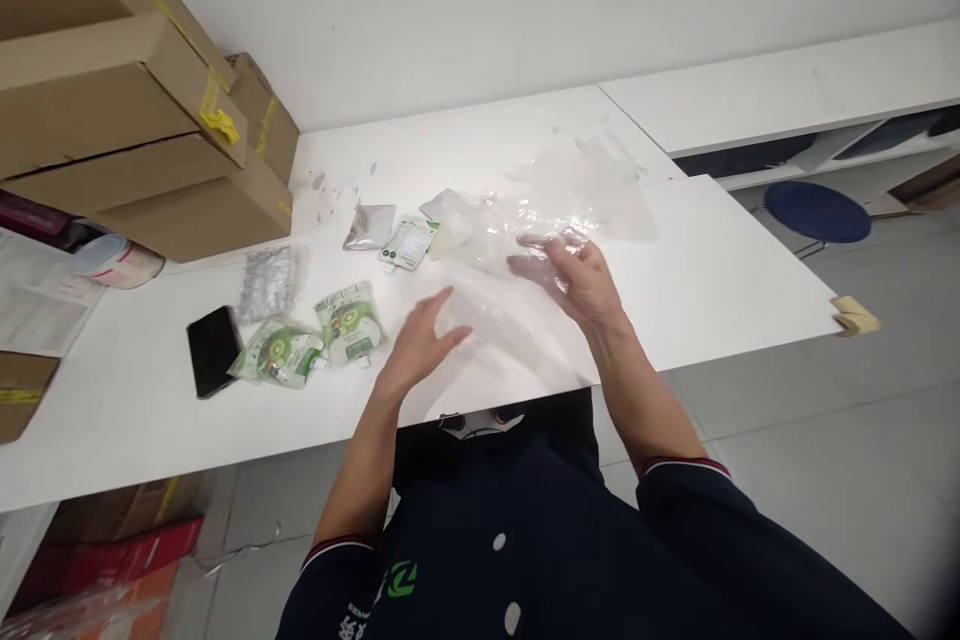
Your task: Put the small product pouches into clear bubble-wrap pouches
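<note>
My right hand (577, 282) has its fingers closed on a crumpled clear plastic bag (517, 220) that spreads over the white table. My left hand (424, 340) is open, thumb and fingers apart, just above the plastic's near left part. Past it lie a white-and-green pouch (409, 242) and a silvery pouch (370, 226). Left of this hand are two green pouches with kiwi pictures, one (351, 322) upright on the tabletop plane and one (279, 353) turned sideways. Part of the plastic is hidden behind my right hand.
A black phone (213, 351) and a clear bubble-wrap-like packet (268, 284) lie at the left. Cardboard boxes (112, 100) are stacked behind them, beside a round tin (118, 261). A yellowish guard (856, 316) covers the table's right corner. A blue stool (817, 211) stands beyond.
</note>
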Motion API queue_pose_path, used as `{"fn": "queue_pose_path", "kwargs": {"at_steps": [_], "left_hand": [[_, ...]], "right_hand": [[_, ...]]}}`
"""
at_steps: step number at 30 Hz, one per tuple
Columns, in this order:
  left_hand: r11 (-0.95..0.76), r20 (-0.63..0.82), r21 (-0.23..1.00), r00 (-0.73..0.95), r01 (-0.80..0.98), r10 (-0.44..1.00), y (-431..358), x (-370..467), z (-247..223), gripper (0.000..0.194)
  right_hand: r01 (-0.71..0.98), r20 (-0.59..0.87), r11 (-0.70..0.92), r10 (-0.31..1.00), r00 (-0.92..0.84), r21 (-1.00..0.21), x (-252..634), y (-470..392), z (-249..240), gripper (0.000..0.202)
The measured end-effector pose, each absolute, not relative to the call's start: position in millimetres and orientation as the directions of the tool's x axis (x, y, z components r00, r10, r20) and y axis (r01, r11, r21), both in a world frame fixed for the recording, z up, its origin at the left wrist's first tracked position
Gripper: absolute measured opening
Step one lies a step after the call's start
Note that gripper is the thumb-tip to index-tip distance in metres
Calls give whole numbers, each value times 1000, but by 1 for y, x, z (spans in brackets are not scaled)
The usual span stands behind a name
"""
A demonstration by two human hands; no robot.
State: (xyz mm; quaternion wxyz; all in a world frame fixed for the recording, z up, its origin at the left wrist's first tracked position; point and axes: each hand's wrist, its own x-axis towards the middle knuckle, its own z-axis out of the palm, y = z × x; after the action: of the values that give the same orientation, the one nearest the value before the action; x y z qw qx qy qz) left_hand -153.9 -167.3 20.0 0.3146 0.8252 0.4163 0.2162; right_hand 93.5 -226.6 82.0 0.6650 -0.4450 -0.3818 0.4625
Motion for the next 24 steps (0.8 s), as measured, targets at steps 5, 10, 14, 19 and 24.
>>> {"fn": "queue_pose_path", "kwargs": {"at_steps": [5, 10, 14, 19, 24], "left_hand": [[-182, 26, 854, 310, 487, 950, -169, -147, -1, 51], [-462, 293, 805, 427, 373, 856, -167, -143, 8, 68], [-524, 252, 735, 544, 430, 800, -181, -164, -3, 64], [-604, 438, 571, 417, 556, 797, -211, -239, -20, 41], [-731, 637, 222, 472, 645, 610, -232, -285, -17, 39]], "right_hand": [[-414, -17, 140, 935, 354, -899, 105, -227, 77, 44], [-532, -100, 17, 976, 191, -847, 73, -228, 88, 43], [-628, -116, -46, 991, 71, -777, 29, -228, 87, 36], [-570, -83, -69, 997, -1, -819, 6, -197, 78, 36], [-326, 58, 61, 998, 20, -943, 15, -117, 70, 50]]}}
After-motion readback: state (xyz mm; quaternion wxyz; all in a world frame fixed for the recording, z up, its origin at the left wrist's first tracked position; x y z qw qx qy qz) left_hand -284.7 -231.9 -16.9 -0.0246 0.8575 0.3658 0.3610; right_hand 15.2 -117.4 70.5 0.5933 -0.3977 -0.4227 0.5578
